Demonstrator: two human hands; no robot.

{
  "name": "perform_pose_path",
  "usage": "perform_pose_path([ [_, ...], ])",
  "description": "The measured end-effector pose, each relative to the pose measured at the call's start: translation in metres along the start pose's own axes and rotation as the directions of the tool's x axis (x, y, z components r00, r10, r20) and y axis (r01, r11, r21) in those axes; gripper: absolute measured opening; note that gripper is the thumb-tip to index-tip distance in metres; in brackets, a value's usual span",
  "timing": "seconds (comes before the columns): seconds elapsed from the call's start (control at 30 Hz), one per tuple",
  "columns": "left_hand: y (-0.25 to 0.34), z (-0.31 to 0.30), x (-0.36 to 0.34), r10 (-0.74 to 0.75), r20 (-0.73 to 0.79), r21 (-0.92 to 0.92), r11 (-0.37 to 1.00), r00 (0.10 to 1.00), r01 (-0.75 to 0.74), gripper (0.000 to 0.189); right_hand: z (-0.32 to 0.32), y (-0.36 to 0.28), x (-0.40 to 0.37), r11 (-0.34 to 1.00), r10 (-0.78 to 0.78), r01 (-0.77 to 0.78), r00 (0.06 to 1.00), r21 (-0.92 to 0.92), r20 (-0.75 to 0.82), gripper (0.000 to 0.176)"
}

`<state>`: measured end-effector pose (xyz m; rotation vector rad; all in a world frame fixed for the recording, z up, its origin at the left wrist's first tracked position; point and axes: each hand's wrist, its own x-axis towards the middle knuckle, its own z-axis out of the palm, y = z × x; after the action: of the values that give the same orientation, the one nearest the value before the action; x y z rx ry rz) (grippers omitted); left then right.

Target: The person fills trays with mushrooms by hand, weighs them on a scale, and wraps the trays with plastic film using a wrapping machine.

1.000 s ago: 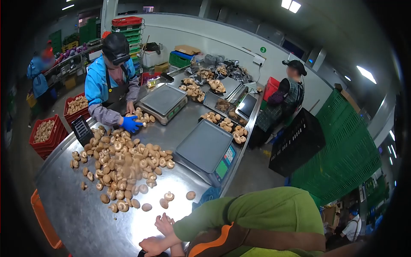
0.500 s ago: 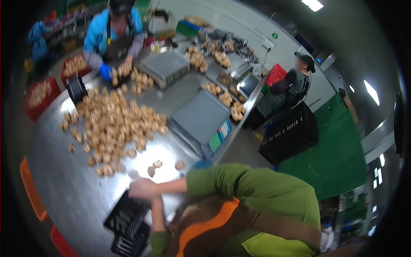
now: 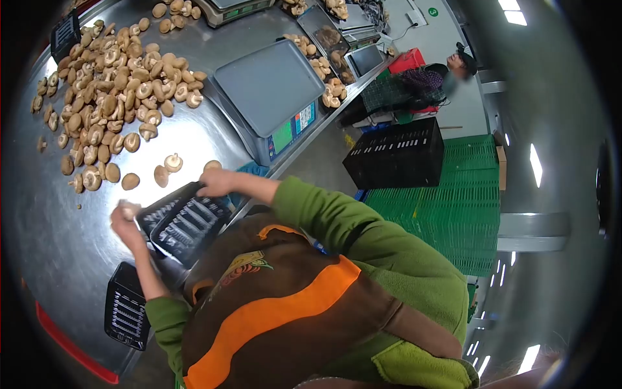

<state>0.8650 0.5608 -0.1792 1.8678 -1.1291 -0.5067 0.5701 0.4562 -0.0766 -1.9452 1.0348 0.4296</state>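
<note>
My left hand (image 3: 124, 222) is closed around a pale, blurred mushroom (image 3: 131, 209), just beside the black plastic trays. My right hand (image 3: 217, 183) grips the upper corner of a black tray (image 3: 188, 230) with ribbed slots. That tray overlaps a second black tray (image 3: 154, 212) near the table's front edge. Another black tray (image 3: 126, 311) lies nearer to me, below my left forearm. A few loose mushrooms (image 3: 172, 163) rest on the metal just beyond the trays. Farther off spreads a large heap of brown mushrooms (image 3: 107, 104).
A grey scale (image 3: 269, 84) stands right of the heap, with another scale (image 3: 240, 10) behind it. A co-worker (image 3: 414, 87) is past the table's far right side, near a black crate (image 3: 395, 152) and stacked green crates (image 3: 447, 201). A red rim (image 3: 71, 343) shows at lower left.
My hands, close together over the trays before, are now apart, the left out to the left and the right on a tray corner. My view has shifted; the blue-clad co-worker is out of sight.
</note>
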Motion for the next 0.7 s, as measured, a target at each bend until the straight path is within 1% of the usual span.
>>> perform_pose_path([
  [0.07,0.012,-0.032,0.026,-0.163,-0.166,0.156,0.969,0.973,0.189,0.038,0.024,-0.021,0.017,0.993,-0.099,0.099,0.995,0.07,-0.005,0.037],
  [0.1,0.017,-0.05,0.036,-0.168,-0.154,0.215,0.956,0.974,0.199,0.044,0.026,-0.027,0.015,0.992,-0.101,0.101,0.995,0.076,-0.003,0.037],
  [0.13,0.023,-0.067,0.045,-0.174,-0.142,0.273,0.939,0.974,0.208,0.051,0.026,-0.035,0.013,0.984,-0.139,0.137,0.99,0.112,0.008,0.037],
  [0.17,0.034,-0.08,0.055,-0.177,-0.143,0.276,0.938,0.974,0.211,0.051,0.024,-0.037,0.012,0.975,-0.176,0.172,0.984,0.143,0.019,0.036],
  [0.2,0.05,-0.09,0.06,-0.137,-0.117,0.311,0.936,0.984,0.167,0.053,0.019,-0.032,0.007,0.974,-0.179,0.173,0.984,0.144,0.026,0.036],
  [0.23,0.063,-0.094,0.06,-0.098,-0.089,0.345,0.931,0.991,0.124,0.054,0.009,-0.022,0.0,0.98,-0.149,0.148,0.989,0.13,-0.002,0.036],
  [0.27,0.072,-0.091,0.059,-0.104,-0.092,0.349,0.928,0.99,0.13,0.054,-0.003,-0.011,-0.007,0.985,-0.121,0.124,0.992,0.117,-0.032,0.036],
  [0.33,0.089,-0.083,0.065,-0.223,0.033,0.237,0.949,0.974,0.209,0.057,-0.027,0.026,-0.02,0.984,-0.145,0.158,0.979,0.081,-0.146,0.036],
  [0.37,0.092,-0.07,0.063,-0.201,0.087,0.069,0.978,0.976,0.195,0.057,-0.048,0.04,-0.027,0.998,-0.058,0.058,0.998,-0.01,0.019,0.035],
  [0.4,0.102,-0.054,0.06,-0.195,0.123,0.042,0.981,0.973,0.192,0.058,-0.063,0.049,-0.03,0.993,0.049,-0.029,0.984,-0.115,0.173,0.035],
  [0.43,0.133,-0.039,0.051,-0.172,0.173,0.025,0.985,0.97,0.17,0.055,-0.065,0.059,-0.026,0.992,0.051,-0.031,0.984,-0.119,0.169,0.035],
  [0.47,0.146,-0.02,0.042,-0.153,0.288,-0.009,0.987,0.945,0.162,0.052,-0.062,0.073,-0.022,0.98,0.15,-0.106,0.949,-0.166,0.278,0.036],
  [0.5,0.164,-0.002,0.035,-0.017,0.336,0.151,0.988,0.942,-0.036,0.05,-0.062,0.081,-0.017,0.959,0.249,-0.174,0.893,-0.222,0.375,0.037],
  [0.53,0.177,0.016,0.028,-0.028,0.425,0.262,0.96,0.905,-0.094,0.053,-0.064,0.079,-0.006,0.958,0.251,-0.173,0.895,-0.231,0.37,0.037],
  [0.57,0.171,0.037,0.021,0.024,0.427,0.361,0.912,0.904,-0.195,0.055,-0.062,0.073,0.008,0.948,0.209,-0.129,0.94,-0.29,0.268,0.039],
  [0.6,0.175,0.049,0.022,-0.056,0.467,0.513,0.83,0.883,-0.218,0.054,-0.061,0.066,0.018,0.933,0.155,-0.088,0.973,-0.349,0.168,0.04],
  [0.63,0.171,0.056,0.022,-0.117,0.45,0.561,0.809,0.886,-0.178,0.051,-0.063,0.059,0.028,0.943,0.248,-0.249,0.968,-0.22,-0.034,0.042],
  [0.67,0.17,0.061,0.026,-0.173,0.429,0.605,0.784,0.887,-0.14,0.048,-0.07,0.051,0.036,0.925,0.356,-0.376,0.908,-0.056,-0.221,0.044],
  [0.7,0.168,0.061,0.03,-0.172,0.425,0.608,0.782,0.889,-0.139,0.048,-0.077,0.047,0.038,0.937,0.323,-0.35,0.879,-0.014,-0.352,0.052],
])
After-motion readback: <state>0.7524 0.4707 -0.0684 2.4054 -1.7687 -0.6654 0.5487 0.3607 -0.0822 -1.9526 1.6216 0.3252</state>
